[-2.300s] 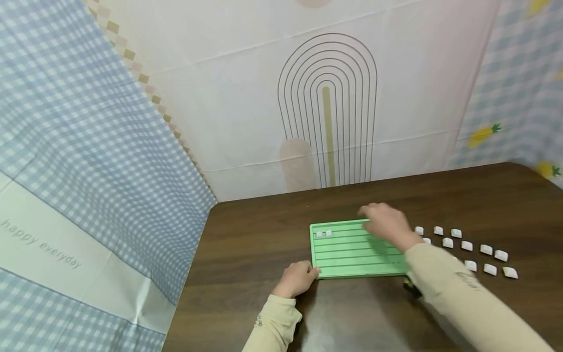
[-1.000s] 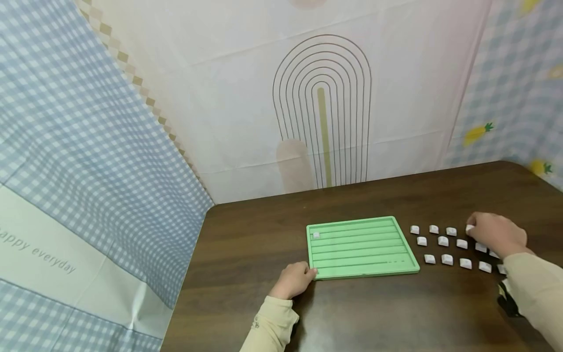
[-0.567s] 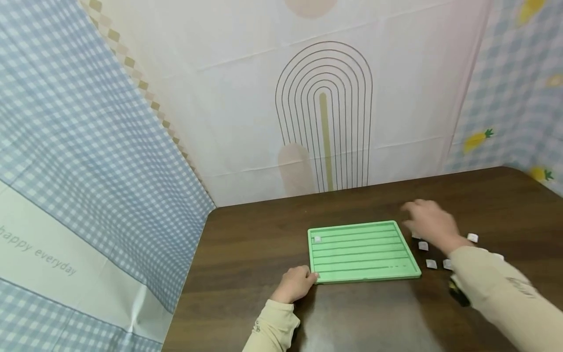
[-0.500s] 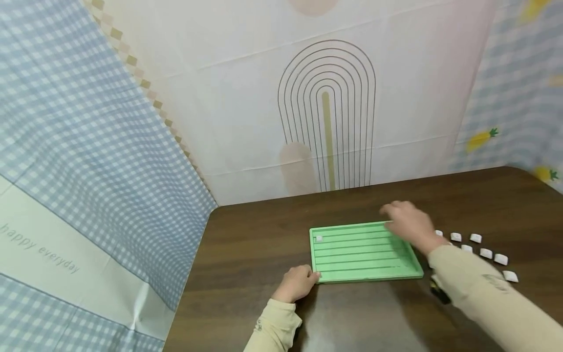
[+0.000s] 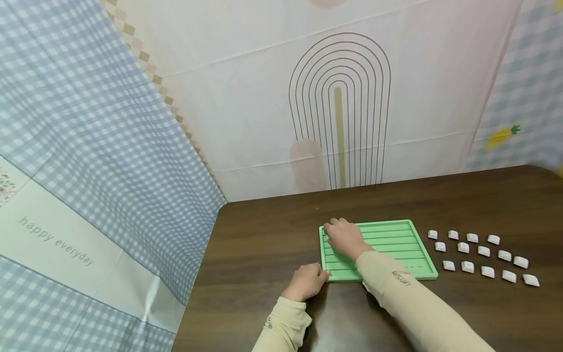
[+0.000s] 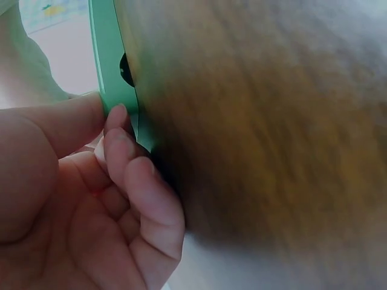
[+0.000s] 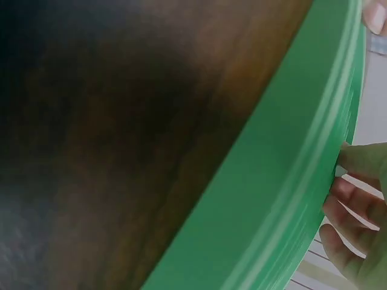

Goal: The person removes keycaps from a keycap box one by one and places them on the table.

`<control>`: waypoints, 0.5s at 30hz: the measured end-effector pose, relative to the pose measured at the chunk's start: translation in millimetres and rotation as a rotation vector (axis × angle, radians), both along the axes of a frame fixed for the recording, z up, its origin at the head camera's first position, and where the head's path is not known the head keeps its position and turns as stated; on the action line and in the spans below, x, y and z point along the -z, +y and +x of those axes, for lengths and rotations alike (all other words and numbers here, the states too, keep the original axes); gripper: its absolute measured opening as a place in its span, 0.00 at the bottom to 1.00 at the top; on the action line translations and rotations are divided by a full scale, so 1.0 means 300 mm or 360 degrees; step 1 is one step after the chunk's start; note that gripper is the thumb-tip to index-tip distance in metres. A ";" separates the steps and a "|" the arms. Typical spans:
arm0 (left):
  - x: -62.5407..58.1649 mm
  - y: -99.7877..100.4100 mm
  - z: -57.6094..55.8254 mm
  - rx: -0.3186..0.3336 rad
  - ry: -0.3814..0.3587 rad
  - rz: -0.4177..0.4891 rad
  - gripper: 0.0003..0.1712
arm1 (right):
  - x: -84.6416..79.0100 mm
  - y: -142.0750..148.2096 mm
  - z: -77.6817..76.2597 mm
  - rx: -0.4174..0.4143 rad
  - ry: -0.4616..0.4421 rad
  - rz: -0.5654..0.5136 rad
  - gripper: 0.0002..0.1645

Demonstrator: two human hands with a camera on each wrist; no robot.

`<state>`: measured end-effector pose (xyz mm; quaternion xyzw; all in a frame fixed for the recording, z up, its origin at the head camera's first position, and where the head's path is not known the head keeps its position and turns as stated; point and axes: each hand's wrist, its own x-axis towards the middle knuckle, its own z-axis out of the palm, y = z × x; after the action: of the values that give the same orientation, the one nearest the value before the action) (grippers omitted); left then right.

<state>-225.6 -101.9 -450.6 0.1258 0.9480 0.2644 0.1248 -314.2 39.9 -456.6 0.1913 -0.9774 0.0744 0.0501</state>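
A light green tray (image 5: pixel 391 239) with long parallel grooves lies on the dark wooden table. At its near left corner my left hand (image 5: pixel 305 282) holds on; the left wrist view has the thumb (image 6: pixel 75 118) on the green edge and curled fingers against the side. My right hand (image 5: pixel 346 238) is over the tray's far left corner. Between its thumb and finger a small white keycap (image 7: pixel 340 171) shows in the right wrist view, pinched at the tray's surface. From the head view that keycap is mostly hidden by the fingers.
Right of the tray, several white keycaps lie in three loose rows, among them one at the far row's end (image 5: pixel 493 239) and one at the near row's end (image 5: pixel 530 280). A patterned curtain (image 5: pixel 246 112) hangs behind the table (image 5: pixel 264 230).
Two keycaps were on the tray; my right hand carried one to the far row on the right, then came back left to the one still there. The left hand stayed at the corner.
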 end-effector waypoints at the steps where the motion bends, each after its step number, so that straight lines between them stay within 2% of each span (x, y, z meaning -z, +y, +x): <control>1: -0.001 0.001 0.000 -0.0004 -0.0001 -0.0001 0.23 | 0.001 -0.002 0.001 0.0000 0.0027 0.0001 0.06; 5: -0.003 0.003 0.002 -0.0004 0.0003 0.0006 0.24 | -0.010 0.010 0.008 -0.0036 0.0097 -0.0029 0.05; 9: -0.004 0.010 0.004 0.0016 0.0017 0.0023 0.24 | -0.067 0.099 0.017 -0.0038 0.0134 -0.0123 0.06; 12: -0.002 0.010 0.006 0.0010 0.0014 0.0045 0.24 | -0.136 0.256 0.023 0.0049 0.0097 -0.0207 0.08; 15: 0.000 -0.001 0.008 -0.0006 -0.0001 0.0052 0.24 | -0.189 0.480 0.038 0.0216 0.0040 -0.0238 0.12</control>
<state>-223.2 -102.0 -450.6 0.1259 0.9438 0.2801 0.1226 -302.9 184.1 -400.0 0.1214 -0.9791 0.1411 0.0815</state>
